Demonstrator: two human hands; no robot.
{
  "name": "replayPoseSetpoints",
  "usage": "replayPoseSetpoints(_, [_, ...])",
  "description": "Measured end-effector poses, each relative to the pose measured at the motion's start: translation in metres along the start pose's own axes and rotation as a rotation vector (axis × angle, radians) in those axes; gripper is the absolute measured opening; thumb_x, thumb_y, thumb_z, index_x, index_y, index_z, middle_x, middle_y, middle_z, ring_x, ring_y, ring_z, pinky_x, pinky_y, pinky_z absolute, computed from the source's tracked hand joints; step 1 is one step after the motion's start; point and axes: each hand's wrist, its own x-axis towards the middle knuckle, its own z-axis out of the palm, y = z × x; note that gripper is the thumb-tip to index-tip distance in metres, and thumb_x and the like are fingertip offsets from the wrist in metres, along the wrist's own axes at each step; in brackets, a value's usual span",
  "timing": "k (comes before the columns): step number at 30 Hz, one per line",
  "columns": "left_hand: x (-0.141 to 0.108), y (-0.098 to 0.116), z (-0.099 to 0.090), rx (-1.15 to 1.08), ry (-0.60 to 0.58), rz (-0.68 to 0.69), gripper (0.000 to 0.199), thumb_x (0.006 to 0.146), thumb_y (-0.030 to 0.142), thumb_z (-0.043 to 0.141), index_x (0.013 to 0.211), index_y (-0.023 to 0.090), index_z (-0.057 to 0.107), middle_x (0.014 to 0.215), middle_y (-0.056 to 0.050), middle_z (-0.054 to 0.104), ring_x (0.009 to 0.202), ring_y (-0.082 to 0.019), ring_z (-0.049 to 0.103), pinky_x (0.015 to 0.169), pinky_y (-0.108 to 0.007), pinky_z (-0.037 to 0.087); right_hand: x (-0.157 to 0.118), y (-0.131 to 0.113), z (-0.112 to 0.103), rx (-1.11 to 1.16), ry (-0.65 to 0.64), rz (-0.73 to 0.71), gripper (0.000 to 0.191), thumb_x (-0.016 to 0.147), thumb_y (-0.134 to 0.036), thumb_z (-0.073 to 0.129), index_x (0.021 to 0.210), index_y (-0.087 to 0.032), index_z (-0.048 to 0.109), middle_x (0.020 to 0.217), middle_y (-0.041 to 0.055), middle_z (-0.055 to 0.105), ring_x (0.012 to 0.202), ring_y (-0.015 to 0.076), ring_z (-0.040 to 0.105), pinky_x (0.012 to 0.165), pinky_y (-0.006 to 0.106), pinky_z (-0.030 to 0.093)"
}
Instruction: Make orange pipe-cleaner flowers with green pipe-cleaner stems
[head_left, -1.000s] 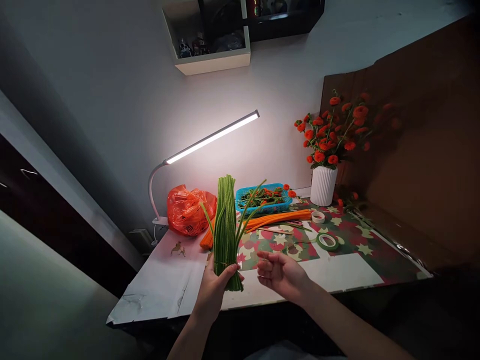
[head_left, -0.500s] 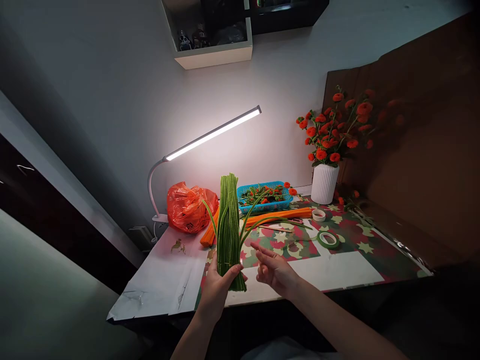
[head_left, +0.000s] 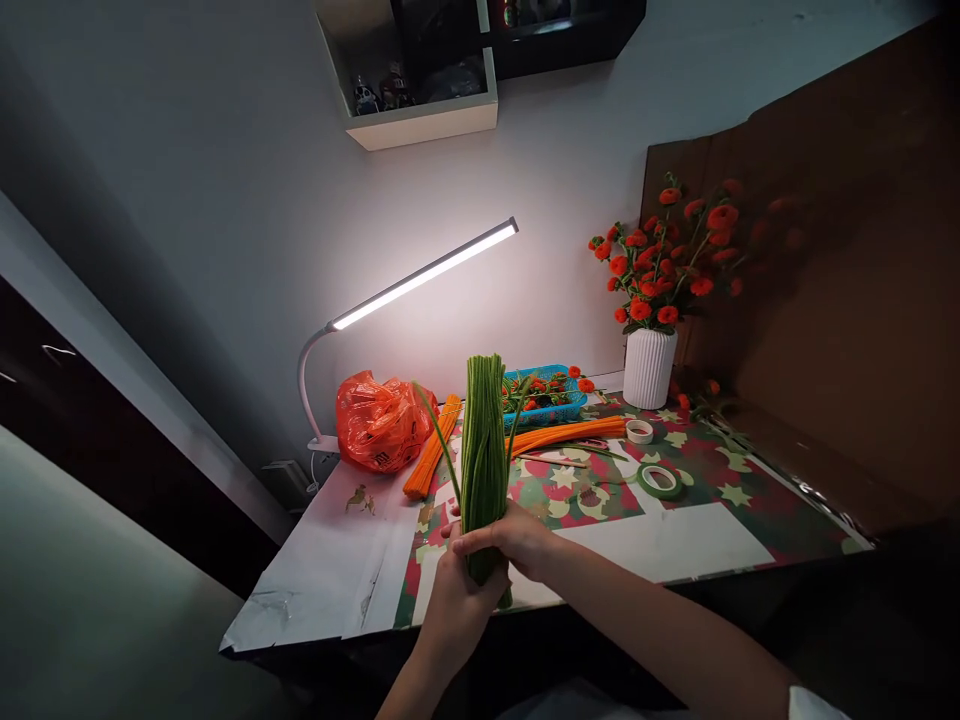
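A thick bundle of green pipe cleaners (head_left: 484,440) stands nearly upright over the front of the table, a few strands splaying out at its sides. My left hand (head_left: 466,585) is wrapped round its lower end. Just above, my right hand (head_left: 514,540) also closes round the bundle, thumb across the front; its other fingers are partly hidden behind the stems. Beyond the hands lie two bunches of orange pipe cleaners, the left bunch (head_left: 433,450) and the right bunch (head_left: 574,433).
A blue basket (head_left: 551,412) holds red flowers and green stems. To its right stand a white vase (head_left: 649,368) of red flowers, a green tape roll (head_left: 660,482) and a white tape roll (head_left: 639,432). An orange plastic bag (head_left: 382,420) sits beside the clamp lamp (head_left: 427,272).
My right hand has come in from the right and closed round the bundle. The bundle and my left hand have shifted slightly right, and the loose strands sit closer to the bundle.
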Motion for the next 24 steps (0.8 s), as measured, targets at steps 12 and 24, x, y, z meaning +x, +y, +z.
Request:
replayPoseSetpoints(12, [-0.001, -0.001, -0.008, -0.028, -0.011, -0.028, 0.017, 0.065, 0.018, 0.064, 0.081, 0.015, 0.06, 0.065, 0.001, 0.058, 0.059, -0.014, 0.054, 0.052, -0.023, 0.044, 0.001, -0.013, 0.007, 0.011, 0.076, 0.03, 0.024, 0.04, -0.016, 0.081, 0.057, -0.014, 0.064, 0.057, -0.0024, 0.059, 0.059, 0.0134, 0.054, 0.064, 0.028, 0.043])
replayPoseSetpoints(24, [0.005, 0.006, -0.006, -0.043, -0.019, -0.014, 0.031, 0.07, 0.029, 0.065, 0.096, 0.012, 0.065, 0.087, -0.008, 0.07, 0.086, -0.026, 0.065, 0.073, -0.035, 0.053, -0.004, 0.0, 0.014, 0.041, 0.19, -0.002, 0.026, 0.045, -0.018, 0.079, 0.06, -0.015, 0.058, 0.054, -0.0031, 0.057, 0.054, 0.0123, 0.055, 0.055, 0.025, 0.045])
